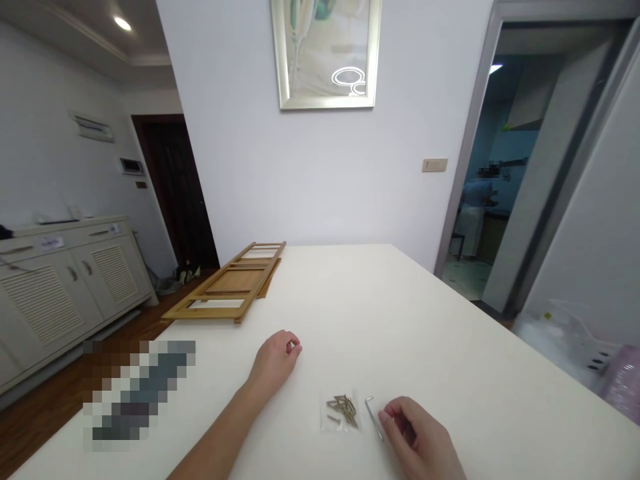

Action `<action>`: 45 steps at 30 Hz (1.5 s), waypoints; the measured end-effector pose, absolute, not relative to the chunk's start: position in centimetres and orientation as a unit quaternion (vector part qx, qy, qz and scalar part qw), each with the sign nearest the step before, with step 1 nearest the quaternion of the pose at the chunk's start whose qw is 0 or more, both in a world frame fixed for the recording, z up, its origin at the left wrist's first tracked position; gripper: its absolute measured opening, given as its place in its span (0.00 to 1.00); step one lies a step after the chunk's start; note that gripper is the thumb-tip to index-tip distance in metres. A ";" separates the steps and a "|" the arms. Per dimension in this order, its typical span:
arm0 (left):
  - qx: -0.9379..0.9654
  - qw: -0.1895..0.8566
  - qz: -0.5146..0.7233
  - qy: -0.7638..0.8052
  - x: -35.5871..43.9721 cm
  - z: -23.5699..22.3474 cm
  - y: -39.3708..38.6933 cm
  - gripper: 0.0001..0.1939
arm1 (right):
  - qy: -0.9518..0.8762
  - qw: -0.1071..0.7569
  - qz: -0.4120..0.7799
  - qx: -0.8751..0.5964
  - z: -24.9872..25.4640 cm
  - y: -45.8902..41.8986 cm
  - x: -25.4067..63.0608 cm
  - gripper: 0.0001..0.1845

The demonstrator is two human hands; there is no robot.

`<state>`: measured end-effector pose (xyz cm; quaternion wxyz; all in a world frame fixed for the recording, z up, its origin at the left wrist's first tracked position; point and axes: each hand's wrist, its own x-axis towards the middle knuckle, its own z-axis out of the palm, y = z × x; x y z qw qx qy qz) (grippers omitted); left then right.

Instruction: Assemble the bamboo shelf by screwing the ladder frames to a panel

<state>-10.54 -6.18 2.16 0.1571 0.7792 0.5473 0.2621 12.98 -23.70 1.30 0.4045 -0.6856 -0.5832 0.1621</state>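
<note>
My left hand (276,361) rests on the white table (380,313) with its fingers curled in; nothing shows in them. My right hand (417,437) lies near the front edge, fingers bent, its fingertips touching a small metal hex key (372,413) that lies flat on the table. Between the two hands sits a clear plastic bag of brass-coloured screws (342,409), just left of the hex key. Wooden frame panels (230,283) are stacked at the far left corner of the table, beyond my left hand.
A white sideboard (65,280) stands along the left wall. An open doorway (500,180) at the right leads to another room where a person stands far off. Clear plastic packaging (570,337) lies off the table's right side. A pixelated patch covers the front left.
</note>
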 end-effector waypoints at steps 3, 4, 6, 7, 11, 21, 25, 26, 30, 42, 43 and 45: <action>0.760 0.129 0.276 0.573 -11.0 1.6 -4.8 0.08 | -0.579 0.407 0.171 -0.686 1.3 -23.5 13.1 0.20; 0.745 0.127 0.290 0.587 -11.3 1.4 -4.3 0.08 | -0.578 0.407 0.175 -0.685 1.3 -23.4 13.2 0.20; 0.705 0.123 0.326 0.618 -12.1 1.0 -3.3 0.10 | -0.579 0.402 0.187 -0.684 1.5 -23.1 13.6 0.19; 0.683 0.114 0.344 0.634 -12.6 0.8 -2.9 0.11 | -0.583 0.395 0.195 -0.683 1.7 -22.9 13.8 0.18; 0.658 0.017 0.337 0.673 -14.1 0.5 -1.7 0.15 | -0.609 0.344 0.214 -0.682 3.2 -20.7 15.6 0.13; 0.622 -0.217 0.185 0.729 -15.2 2.6 2.4 0.21 | -0.666 0.281 0.046 -0.689 3.6 -11.5 20.1 0.10; 0.619 -0.190 0.150 0.748 -16.2 1.9 3.5 0.24 | -0.668 0.325 0.025 -0.668 2.3 -10.3 21.0 0.11; 0.622 -0.185 0.144 0.747 -16.5 1.8 3.7 0.25 | -0.669 0.332 0.027 -0.664 2.2 -10.3 21.1 0.11; 0.638 -0.195 0.132 0.733 -17.4 1.4 3.9 0.25 | -0.657 0.336 0.041 -0.674 2.1 -10.8 21.5 0.11; 0.658 -0.204 0.149 0.710 -17.1 1.8 3.6 0.23 | -0.639 0.346 0.059 -0.684 1.5 -10.0 21.9 0.10; 0.657 -0.209 0.158 0.707 -17.0 2.0 3.5 0.24 | -0.637 0.347 0.064 -0.685 1.4 -9.9 22.0 0.09; 0.658 -0.218 0.172 0.700 -16.8 2.2 3.3 0.24 | -0.637 0.348 0.071 -0.684 1.1 -9.7 22.2 0.09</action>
